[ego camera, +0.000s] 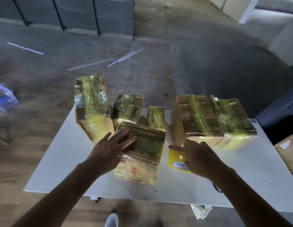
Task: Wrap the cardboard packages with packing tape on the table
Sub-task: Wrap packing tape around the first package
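Several cardboard packages wrapped in yellowish clear tape stand on a white table (73,161). The nearest package (142,154) sits at the table's middle. My left hand (109,148) lies flat on its top left side with straight fingers. My right hand (199,156) rests over a yellow roll of packing tape (175,159) just right of that package, fingers spread over the roll's top. Whether the fingers grip the roll is unclear. A tall package (91,105) stands at the back left, and a big one (196,118) at the right.
Two smaller wrapped packages (127,108) (156,117) stand behind the near one, and another (234,123) leans on the big box. An untaped parcel (288,149) lies off the table's right. White strips (126,57) lie on the concrete floor.
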`<move>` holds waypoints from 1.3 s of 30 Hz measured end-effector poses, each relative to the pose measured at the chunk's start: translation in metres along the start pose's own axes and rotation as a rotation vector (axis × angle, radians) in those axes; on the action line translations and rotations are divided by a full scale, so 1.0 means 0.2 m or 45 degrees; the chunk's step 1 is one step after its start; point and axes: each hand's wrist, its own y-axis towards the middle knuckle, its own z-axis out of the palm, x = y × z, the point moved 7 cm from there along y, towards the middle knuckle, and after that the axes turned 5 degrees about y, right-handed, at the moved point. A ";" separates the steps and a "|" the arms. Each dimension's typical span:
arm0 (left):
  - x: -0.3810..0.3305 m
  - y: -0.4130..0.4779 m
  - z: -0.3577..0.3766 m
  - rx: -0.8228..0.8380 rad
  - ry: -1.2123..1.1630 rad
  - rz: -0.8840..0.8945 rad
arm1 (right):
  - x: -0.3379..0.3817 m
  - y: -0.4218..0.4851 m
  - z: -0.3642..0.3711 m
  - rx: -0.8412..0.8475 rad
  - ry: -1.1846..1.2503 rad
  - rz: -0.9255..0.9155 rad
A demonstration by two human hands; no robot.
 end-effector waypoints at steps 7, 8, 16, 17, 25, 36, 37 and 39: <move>-0.28 0.07 -0.02 0.003 0.308 -0.037 | 0.06 0.02 0.11 0.038 0.030 0.027; -0.33 0.08 -0.01 -0.017 0.284 -0.031 | 0.06 0.03 0.11 0.049 0.035 0.026; -0.54 0.18 0.06 0.168 0.215 -0.013 | 0.06 0.04 0.11 -0.072 0.069 -0.016; -0.54 0.18 0.09 0.231 0.216 -0.028 | 0.06 0.04 0.10 -0.101 0.066 -0.022; -0.37 0.10 -0.05 -0.088 -0.175 0.011 | 0.03 0.06 -0.09 -0.220 0.396 -0.011; -0.09 -0.06 0.09 -0.186 -0.871 -0.245 | 0.04 0.14 -0.07 -0.306 1.082 0.023; -0.06 -0.07 0.10 -0.172 -0.840 -0.237 | 0.05 0.15 -0.07 -0.309 1.044 0.006; -0.02 -0.08 0.11 -0.154 -0.802 -0.237 | 0.07 0.18 -0.09 -0.302 0.863 -0.007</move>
